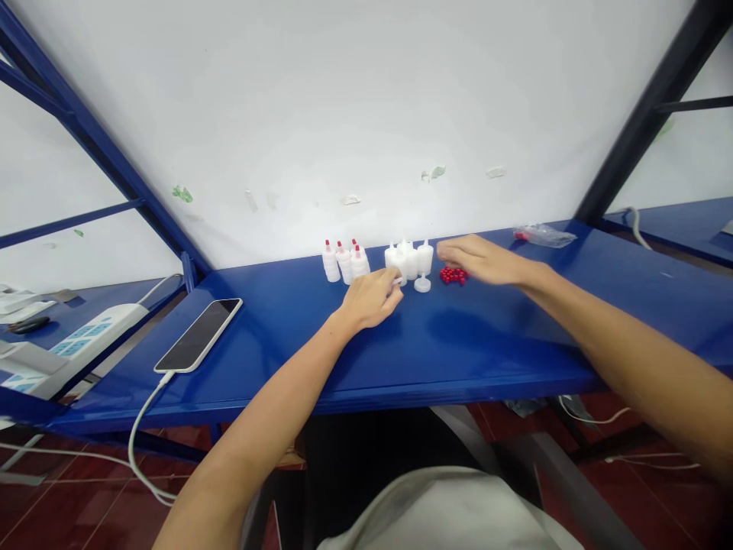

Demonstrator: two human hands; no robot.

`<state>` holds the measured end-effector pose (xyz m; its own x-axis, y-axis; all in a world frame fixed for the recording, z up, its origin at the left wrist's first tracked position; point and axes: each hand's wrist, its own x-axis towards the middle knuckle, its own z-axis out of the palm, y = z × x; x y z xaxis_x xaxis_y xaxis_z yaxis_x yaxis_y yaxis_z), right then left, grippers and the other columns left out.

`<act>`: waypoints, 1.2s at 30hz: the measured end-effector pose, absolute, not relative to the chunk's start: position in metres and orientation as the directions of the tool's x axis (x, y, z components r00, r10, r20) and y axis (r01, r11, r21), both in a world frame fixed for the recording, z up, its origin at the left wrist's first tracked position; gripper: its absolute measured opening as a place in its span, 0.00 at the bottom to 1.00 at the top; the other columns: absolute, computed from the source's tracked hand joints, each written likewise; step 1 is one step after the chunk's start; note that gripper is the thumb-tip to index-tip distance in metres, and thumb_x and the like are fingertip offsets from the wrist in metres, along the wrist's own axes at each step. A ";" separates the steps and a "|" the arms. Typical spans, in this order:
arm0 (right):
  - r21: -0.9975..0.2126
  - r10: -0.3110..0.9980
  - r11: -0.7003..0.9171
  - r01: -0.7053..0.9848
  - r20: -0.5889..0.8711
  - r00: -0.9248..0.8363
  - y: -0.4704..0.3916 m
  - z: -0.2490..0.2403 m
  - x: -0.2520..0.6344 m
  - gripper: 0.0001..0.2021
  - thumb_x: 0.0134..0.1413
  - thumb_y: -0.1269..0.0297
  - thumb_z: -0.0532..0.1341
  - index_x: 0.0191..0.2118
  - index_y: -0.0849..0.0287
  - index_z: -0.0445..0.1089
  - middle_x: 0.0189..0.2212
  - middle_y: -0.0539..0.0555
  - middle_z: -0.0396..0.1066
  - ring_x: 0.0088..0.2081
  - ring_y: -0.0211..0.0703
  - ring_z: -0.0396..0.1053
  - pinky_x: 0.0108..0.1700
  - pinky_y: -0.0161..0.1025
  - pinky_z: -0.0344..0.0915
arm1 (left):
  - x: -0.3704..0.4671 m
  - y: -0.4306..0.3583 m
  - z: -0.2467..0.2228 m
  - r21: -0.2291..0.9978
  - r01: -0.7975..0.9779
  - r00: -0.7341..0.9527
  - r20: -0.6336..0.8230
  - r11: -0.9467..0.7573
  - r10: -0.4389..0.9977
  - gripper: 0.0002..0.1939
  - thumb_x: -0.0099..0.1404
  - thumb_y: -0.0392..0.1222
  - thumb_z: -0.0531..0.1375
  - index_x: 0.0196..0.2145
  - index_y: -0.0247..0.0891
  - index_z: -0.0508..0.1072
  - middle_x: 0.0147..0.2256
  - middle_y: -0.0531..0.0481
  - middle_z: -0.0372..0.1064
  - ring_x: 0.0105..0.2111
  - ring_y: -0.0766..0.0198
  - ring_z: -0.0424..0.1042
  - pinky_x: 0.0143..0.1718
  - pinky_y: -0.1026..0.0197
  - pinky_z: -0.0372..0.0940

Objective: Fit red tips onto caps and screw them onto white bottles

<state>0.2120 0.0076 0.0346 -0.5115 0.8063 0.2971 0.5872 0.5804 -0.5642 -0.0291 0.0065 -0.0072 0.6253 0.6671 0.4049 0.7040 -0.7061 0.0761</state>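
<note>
My left hand [375,296] is closed, with a small white plastic part [397,283] showing between its fingers. Just beyond it stands a group of white squeeze bottles [411,260] with bare white nozzles. A loose white nozzle cap [422,284] sits upright on the table, right of that hand. My right hand [473,256] hovers palm down beside the bottles, fingers bent and close together; anything in them is hidden. Under it lies a pile of small red tips [454,276]. To the left, several bottles with red tips [345,263] stand together.
The blue table [355,367] runs up against a white wall. A phone [199,336] with a charging cable [137,428] lies at left. Toward the back right is a clear plastic bag [545,235] with something red inside. Blue frame posts [114,145] rise at the left.
</note>
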 end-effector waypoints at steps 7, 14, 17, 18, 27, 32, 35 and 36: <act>-0.289 0.865 0.460 0.839 -0.067 -0.497 0.025 0.035 0.245 0.12 0.56 0.55 0.58 0.28 0.56 0.67 0.27 0.53 0.73 0.27 0.43 0.67 0.31 0.39 0.58 | -0.034 0.007 -0.005 0.246 0.644 0.615 0.396 -0.724 0.682 0.14 0.68 0.42 0.49 0.50 0.38 0.64 0.43 0.43 0.72 0.38 0.56 0.71 0.39 0.55 0.62; -0.177 0.902 0.397 0.900 -0.103 -0.418 0.037 0.026 0.257 0.10 0.49 0.55 0.64 0.30 0.56 0.75 0.28 0.54 0.76 0.29 0.46 0.71 0.31 0.40 0.60 | -0.032 0.009 -0.008 0.269 0.575 0.693 0.343 -0.773 0.635 0.17 0.74 0.54 0.48 0.48 0.38 0.65 0.44 0.42 0.73 0.41 0.54 0.72 0.40 0.56 0.63; -0.198 0.922 0.378 0.905 -0.009 -0.387 0.027 0.037 0.251 0.12 0.51 0.52 0.63 0.30 0.56 0.75 0.27 0.54 0.75 0.28 0.45 0.70 0.31 0.40 0.59 | -0.031 0.007 -0.007 0.253 0.576 0.705 0.328 -0.777 0.629 0.20 0.73 0.56 0.50 0.51 0.39 0.66 0.44 0.43 0.74 0.41 0.53 0.73 0.39 0.57 0.63; -0.229 0.920 0.388 0.892 0.034 -0.392 0.023 0.041 0.246 0.14 0.53 0.50 0.62 0.31 0.57 0.74 0.26 0.54 0.74 0.27 0.44 0.69 0.31 0.39 0.58 | -0.030 0.006 -0.006 0.247 0.577 0.706 0.327 -0.778 0.628 0.21 0.73 0.57 0.50 0.52 0.39 0.66 0.43 0.43 0.75 0.41 0.53 0.73 0.39 0.57 0.63; -0.586 0.781 0.582 0.564 0.212 -0.587 -0.001 0.026 0.194 0.20 0.58 0.45 0.58 0.39 0.58 0.73 0.15 0.44 0.60 0.19 0.33 0.53 0.26 0.35 0.50 | -0.027 0.007 -0.010 0.272 0.583 0.689 0.333 -0.766 0.643 0.22 0.72 0.57 0.53 0.53 0.38 0.66 0.40 0.45 0.75 0.38 0.55 0.73 0.37 0.58 0.63; -0.602 0.771 0.622 0.501 0.361 -0.524 0.001 0.018 0.189 0.15 0.59 0.51 0.58 0.40 0.58 0.72 0.19 0.44 0.60 0.21 0.35 0.55 0.27 0.35 0.52 | -0.028 0.010 -0.012 0.339 0.541 0.668 0.382 -0.770 0.638 0.27 0.70 0.57 0.55 0.60 0.37 0.60 0.39 0.45 0.74 0.36 0.57 0.72 0.37 0.59 0.62; -0.496 0.768 0.632 0.595 0.501 -0.399 0.009 0.017 0.195 0.11 0.57 0.58 0.57 0.33 0.60 0.70 0.26 0.50 0.67 0.26 0.38 0.61 0.32 0.37 0.56 | -0.026 0.013 -0.013 0.358 0.571 0.597 0.437 -0.739 0.673 0.22 0.71 0.57 0.53 0.47 0.35 0.70 0.32 0.47 0.71 0.32 0.60 0.69 0.35 0.60 0.60; -0.438 0.762 0.619 0.651 0.534 -0.365 0.012 0.017 0.197 0.10 0.55 0.59 0.57 0.31 0.60 0.70 0.28 0.52 0.68 0.28 0.39 0.63 0.33 0.38 0.57 | -0.026 0.014 -0.013 0.351 0.587 0.578 0.450 -0.729 0.681 0.22 0.71 0.57 0.52 0.38 0.34 0.72 0.29 0.48 0.69 0.29 0.61 0.68 0.34 0.60 0.59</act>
<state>0.1968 0.0118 0.0167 -0.3652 0.7624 0.5342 0.6514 0.6192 -0.4385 -0.0262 0.0140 -0.0133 0.5777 0.6813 0.4496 0.5871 -0.7295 0.3510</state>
